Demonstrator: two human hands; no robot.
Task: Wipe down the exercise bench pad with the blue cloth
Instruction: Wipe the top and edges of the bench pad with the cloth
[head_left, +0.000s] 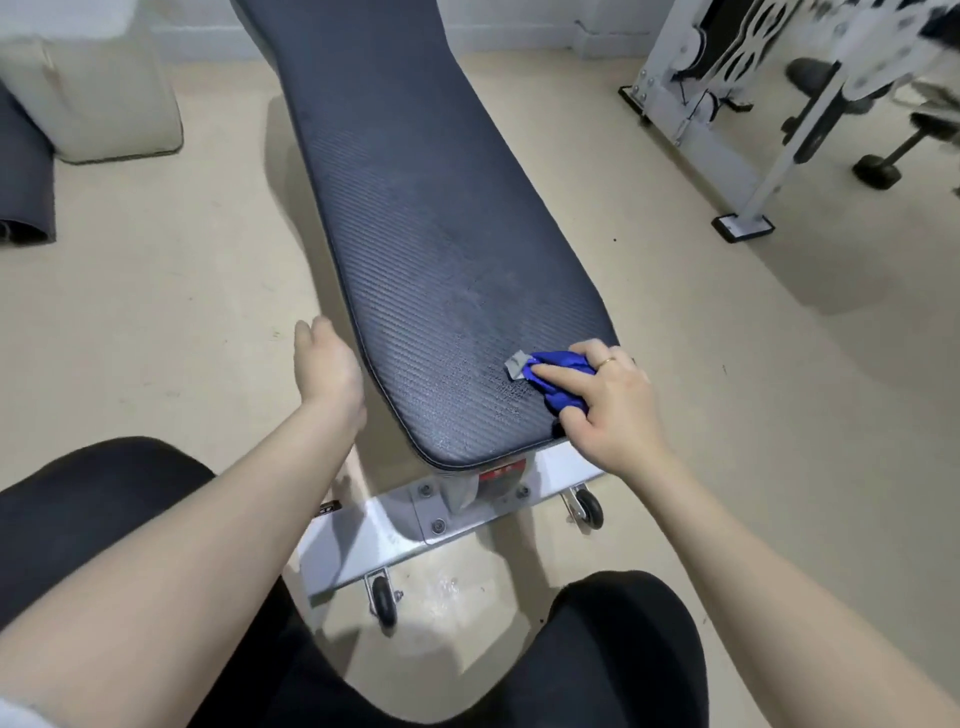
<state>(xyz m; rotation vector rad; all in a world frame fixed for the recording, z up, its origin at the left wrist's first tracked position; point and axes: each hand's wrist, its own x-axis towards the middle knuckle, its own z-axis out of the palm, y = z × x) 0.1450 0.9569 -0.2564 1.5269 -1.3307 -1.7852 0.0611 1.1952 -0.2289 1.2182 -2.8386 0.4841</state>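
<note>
Bench pad (415, 218) dark and ribbed, right hand (608, 400) bunching blue cloth (558, 376) at its near corner, left hand (324, 364) relaxed beside it, beige floor (156, 312) beneath.

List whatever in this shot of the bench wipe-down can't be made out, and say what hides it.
- Bench pad: far end cut off by the head view's top edge.
- Blue cloth: mostly hidden under the right hand.
- Left hand: fingertips hidden behind its own knuckles.
- White machine: top-right, blurred and cropped.
- Red label under the pad: too small to read.
</note>
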